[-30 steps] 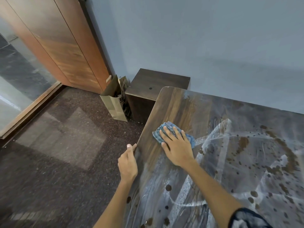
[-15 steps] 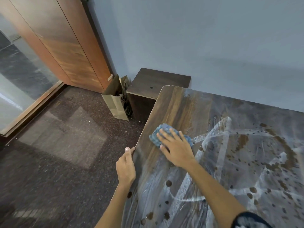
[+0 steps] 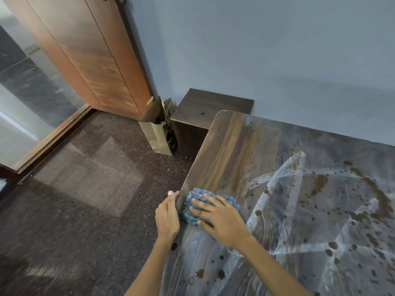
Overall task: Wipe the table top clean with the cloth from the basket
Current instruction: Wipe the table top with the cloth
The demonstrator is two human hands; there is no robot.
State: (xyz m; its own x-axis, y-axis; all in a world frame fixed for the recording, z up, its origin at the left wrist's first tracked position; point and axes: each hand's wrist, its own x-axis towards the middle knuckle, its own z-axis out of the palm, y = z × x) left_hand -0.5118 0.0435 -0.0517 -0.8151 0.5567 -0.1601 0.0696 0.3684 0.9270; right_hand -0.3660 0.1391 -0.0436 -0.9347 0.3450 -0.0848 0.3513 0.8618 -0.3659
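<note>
- Left hand [image 3: 167,214] grips the surface [image 3: 230,150] by its left edge, fingers curled over it
- Right hand [image 3: 218,218], fingers spread flat, presses the bunched blue cloth [image 3: 193,207] onto the surface just beside that edge
- Brown spots [image 3: 320,182] and white streaks further right

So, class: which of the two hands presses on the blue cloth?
The right hand lies flat on the cloth; the left hand grips the table edge.

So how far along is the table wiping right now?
The far-left strip of the table top looks clean. The right hand presses the blue cloth near the left edge, which the left hand holds. White smears and brown spots remain.
</note>
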